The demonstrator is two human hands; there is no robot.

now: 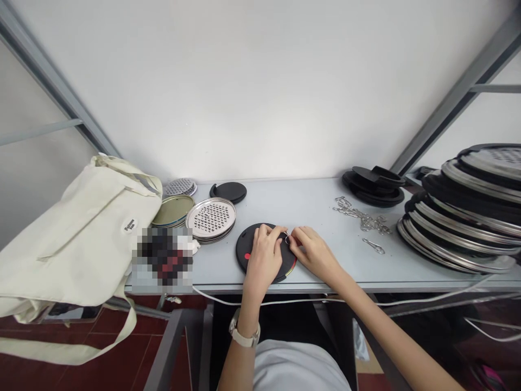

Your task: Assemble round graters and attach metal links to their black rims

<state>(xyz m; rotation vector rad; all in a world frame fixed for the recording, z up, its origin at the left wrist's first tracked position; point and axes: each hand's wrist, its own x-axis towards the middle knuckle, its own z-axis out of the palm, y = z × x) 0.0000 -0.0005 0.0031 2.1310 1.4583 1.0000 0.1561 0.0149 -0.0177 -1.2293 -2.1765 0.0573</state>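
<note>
A round black disc with a red dot lies flat near the table's front edge, a thin red and yellow rim showing at its lower right. My left hand rests over the disc, thumb and index finger pinched together by a small metal clip at the disc's upper right edge. On the clip's other side, my right hand pinches it with thumb and fingertips. The fingers partly hide the clip. A loose clip lies to the right, below a heap of similar metal clips.
At right rises a tall stack of metal and black discs; black round covers sit behind. Perforated plates, a green disc and a black cover are at left, beside a cream bag. A white cable runs along the front.
</note>
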